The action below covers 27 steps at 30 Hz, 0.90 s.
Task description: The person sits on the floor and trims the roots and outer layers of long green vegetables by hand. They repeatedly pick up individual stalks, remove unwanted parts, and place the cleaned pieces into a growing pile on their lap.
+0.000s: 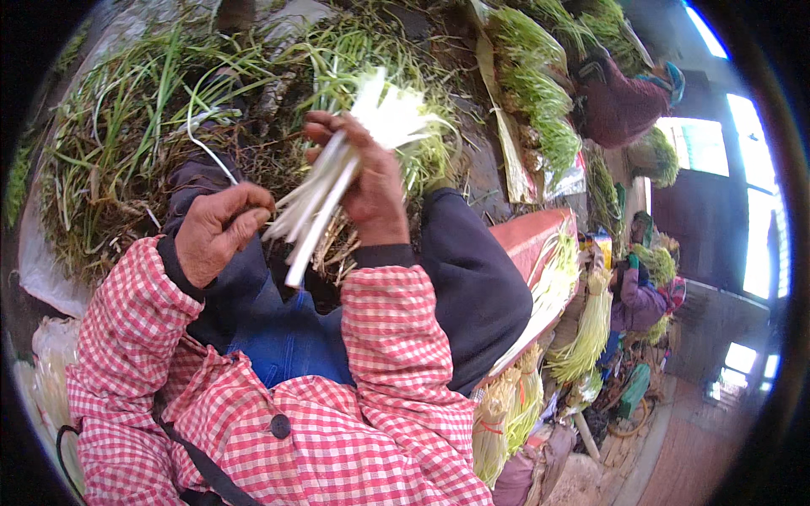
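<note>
My left hand is closed with thumb and forefinger together on a single thin pale stalk, which bends upward toward its green end. To its right, my right hand holds a bundle of white leafy stalks. The bundle's cut-looking lower ends point down and left, and its tops fan out above the fingers, washed out by light. Beyond both hands lies a big heap of green stalks with brown roots, spread in front of and over my dark-trousered legs.
On the right, a red container bears pale stalks. Tied bundles stand near my right side, and another bundle lies beyond. Green bundles line the upper right. Two people sit farther right.
</note>
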Tool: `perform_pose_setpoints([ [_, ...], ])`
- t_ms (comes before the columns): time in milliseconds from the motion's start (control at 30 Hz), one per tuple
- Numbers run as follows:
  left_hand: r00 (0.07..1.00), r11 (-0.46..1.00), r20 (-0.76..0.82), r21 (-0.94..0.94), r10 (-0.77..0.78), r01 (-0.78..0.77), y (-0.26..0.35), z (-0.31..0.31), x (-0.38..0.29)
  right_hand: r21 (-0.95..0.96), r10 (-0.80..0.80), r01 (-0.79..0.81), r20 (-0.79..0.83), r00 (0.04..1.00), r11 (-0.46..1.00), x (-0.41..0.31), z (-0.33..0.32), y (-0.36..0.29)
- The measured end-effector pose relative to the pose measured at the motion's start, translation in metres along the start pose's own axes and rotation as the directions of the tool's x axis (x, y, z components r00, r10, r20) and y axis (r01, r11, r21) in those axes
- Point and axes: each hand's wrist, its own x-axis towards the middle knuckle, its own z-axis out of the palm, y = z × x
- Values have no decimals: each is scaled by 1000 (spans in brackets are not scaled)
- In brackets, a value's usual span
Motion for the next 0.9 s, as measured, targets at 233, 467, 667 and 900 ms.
perform_pose_setpoints([
  [233, 923, 571, -288, 815, 254, 98, -35, -112, -24, 248, -32, -35, 261, 965, 968, -19, -26, -50],
  [467, 946, 526, -311, 822, 91, 219, -44, -143, -21, 306, -146, -35, 548, 824, 951, -33, -11, -85],
  [667, 978, 699, -199, 709, 67, 97, -49, -132, -7, 281, -219, 33, 662, 717, 959, -53, 6, -115],
  [900, 907, 346, -104, 937, 408, -48, -70, -81, 10, 246, -183, -4, 732, 657, 969, -57, 18, -122],
])
